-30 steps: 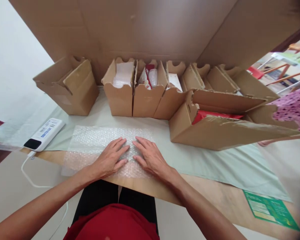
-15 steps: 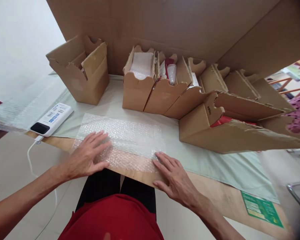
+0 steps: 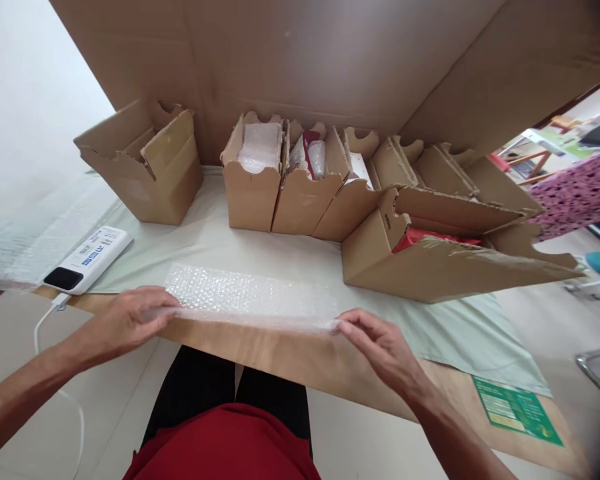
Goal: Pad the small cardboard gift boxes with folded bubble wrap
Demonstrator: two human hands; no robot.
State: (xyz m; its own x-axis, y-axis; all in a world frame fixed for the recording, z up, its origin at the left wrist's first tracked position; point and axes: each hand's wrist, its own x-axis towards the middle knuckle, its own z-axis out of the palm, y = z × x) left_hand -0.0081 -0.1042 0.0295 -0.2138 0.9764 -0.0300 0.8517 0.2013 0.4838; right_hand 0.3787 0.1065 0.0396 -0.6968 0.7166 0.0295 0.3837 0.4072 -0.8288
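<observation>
A clear sheet of bubble wrap [image 3: 250,293] lies across the front of the table, its near edge lifted and folded toward the far side. My left hand [image 3: 139,317] pinches the left end of that edge between thumb and fingers. At the right end, my right hand [image 3: 375,340] grips the same edge in a closed pinch. The raised edge is stretched fairly straight between both hands, just above the bare wood [image 3: 260,347] at the table's front.
Behind stand cardboard boxes, one apart at left [image 3: 150,173], others holding bubble-wrapped items [image 3: 260,143]. A long box [image 3: 430,267] with something red angles right. A white power bank [image 3: 87,260] with a cable sits left, a green printed sheet [image 3: 517,410] at front right.
Both hands were spread flat on the bubble wrap; now they pinch its near edge at the two ends. That edge is raised and folded away from me. The view has shifted slightly.
</observation>
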